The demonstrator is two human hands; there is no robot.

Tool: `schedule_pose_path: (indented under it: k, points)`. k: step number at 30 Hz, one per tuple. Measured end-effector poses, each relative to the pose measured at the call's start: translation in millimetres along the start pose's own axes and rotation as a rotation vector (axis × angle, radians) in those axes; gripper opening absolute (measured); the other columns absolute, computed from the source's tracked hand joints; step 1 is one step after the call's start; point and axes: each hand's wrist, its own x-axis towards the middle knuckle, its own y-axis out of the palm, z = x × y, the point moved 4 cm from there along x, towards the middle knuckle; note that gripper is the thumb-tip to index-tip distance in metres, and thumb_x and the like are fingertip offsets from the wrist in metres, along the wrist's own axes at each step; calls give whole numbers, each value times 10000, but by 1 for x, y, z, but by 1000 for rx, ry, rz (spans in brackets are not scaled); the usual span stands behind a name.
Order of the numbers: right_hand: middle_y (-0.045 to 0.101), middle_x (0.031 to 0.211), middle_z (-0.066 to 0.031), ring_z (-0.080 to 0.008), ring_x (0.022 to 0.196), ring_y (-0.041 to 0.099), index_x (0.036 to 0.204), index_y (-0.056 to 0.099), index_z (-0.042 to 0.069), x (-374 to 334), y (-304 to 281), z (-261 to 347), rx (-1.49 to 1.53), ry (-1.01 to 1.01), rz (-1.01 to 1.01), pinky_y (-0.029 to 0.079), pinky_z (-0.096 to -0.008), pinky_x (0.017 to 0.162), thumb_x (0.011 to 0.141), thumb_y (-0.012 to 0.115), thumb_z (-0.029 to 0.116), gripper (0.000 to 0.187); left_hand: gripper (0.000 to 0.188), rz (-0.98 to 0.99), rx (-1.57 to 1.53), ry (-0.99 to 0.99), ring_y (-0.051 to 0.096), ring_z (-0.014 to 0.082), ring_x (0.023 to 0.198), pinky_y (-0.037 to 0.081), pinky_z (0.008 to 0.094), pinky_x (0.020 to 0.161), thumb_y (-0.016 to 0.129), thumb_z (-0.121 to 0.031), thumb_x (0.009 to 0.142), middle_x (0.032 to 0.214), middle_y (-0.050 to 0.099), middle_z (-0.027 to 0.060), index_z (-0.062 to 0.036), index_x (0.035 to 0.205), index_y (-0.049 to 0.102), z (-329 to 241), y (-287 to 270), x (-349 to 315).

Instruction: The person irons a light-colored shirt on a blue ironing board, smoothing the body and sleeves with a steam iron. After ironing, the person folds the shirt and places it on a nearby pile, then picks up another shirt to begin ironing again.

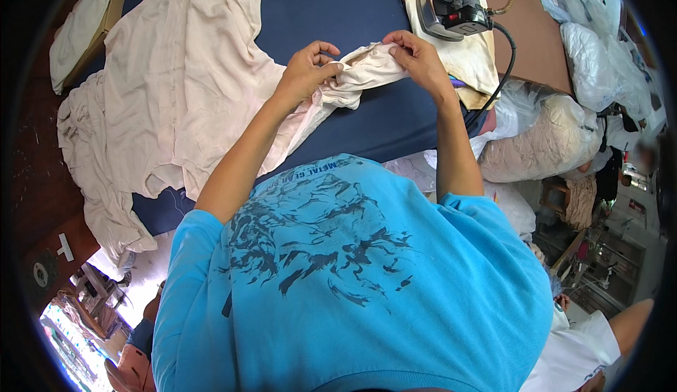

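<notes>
A pale cream-pink button-front shirt (190,88) lies spread over the dark blue padded ironing surface (331,11). One of its sleeves (384,69) stretches to the right, bunched and lifted between my hands. The fingers of my left hand (305,76) curl in, with the thumb pressed on the sleeve's cloth. At the sleeve's far end, my right hand (421,64) pinches the edge between thumb and fingers. An electric iron (443,11) with a thick hose and black cord rests on a cream cloth (474,64), just beyond my right hand.
Clear plastic bags (589,60) and a large bag of pale cloth (546,141) are piled on the right. A cardboard box with white fabric (79,35) stands at the far left. Another person in white (582,350) sits at lower right. The iron's cord hangs beside my right forearm.
</notes>
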Motion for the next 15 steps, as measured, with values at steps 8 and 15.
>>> schedule_pose_path:
  k: [8, 15]
  points:
    - [622, 902, -122, -156, 808, 580, 1075, 581, 16, 6, 6, -27, -48, 127, -101, 448, -256, 713, 812, 608, 225, 337, 324, 48, -27, 51, 556, 94, 650, 453, 205, 591, 630, -57, 753, 884, 581, 52, 5, 1055, 530, 6, 7, 0]
    - [599, 802, -77, -139, 734, 554, 1045, 586, 56, 19, 41, -29, -67, 161, 141, 446, -260, 674, 801, 603, 213, 291, 288, 82, 121, 48, 589, 98, 802, 467, 219, 718, 606, -60, 759, 938, 625, 69, 4, 1039, 585, 11, 22, -6]
